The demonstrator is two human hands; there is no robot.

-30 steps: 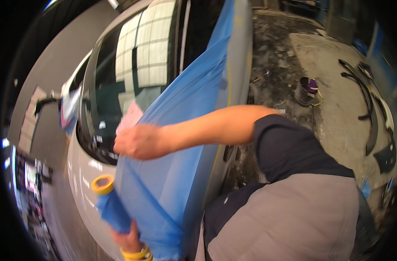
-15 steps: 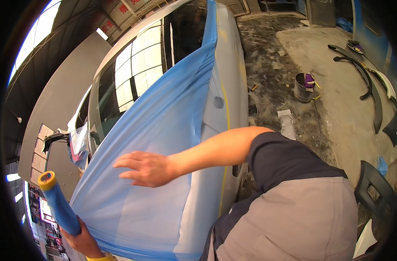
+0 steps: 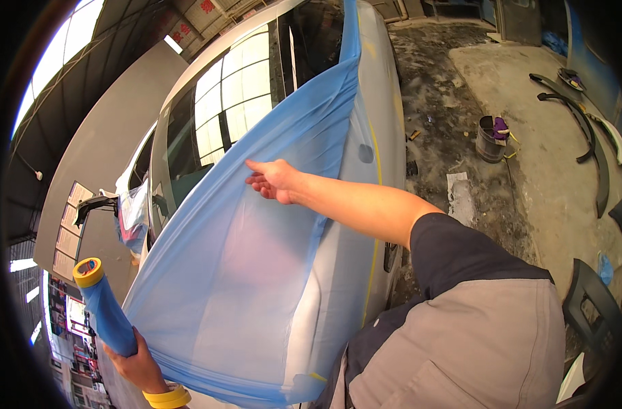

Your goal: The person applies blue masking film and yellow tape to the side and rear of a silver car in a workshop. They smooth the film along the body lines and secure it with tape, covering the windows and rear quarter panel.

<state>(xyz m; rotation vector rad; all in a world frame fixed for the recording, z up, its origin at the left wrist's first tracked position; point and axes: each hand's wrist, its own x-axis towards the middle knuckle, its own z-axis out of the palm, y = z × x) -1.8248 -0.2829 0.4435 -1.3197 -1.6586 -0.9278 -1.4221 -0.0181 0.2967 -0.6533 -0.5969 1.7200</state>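
Right hand (image 3: 275,180) flat and unclenched, fingers spread, pressing on the blue plastic sheet (image 3: 243,273) near its upper edge, just below the car's side windows (image 3: 222,116). Left hand (image 3: 139,365) closed around the lower end of a blue roll (image 3: 105,310) of the same sheeting, held upright with a yellow tape ring (image 3: 88,271) at its top and another yellow ring (image 3: 166,397) at the wrist end. Sheet draped over the side of the grey car (image 3: 379,88), running from the roof edge down to the lower left, bottom edge folded up near the roll. Yellow tape line (image 3: 377,204) along the car's body beside the sheet's right edge. On the concrete floor to the right, well apart from the car, a dark bucket (image 3: 491,140) and black trim pieces (image 3: 583,129).
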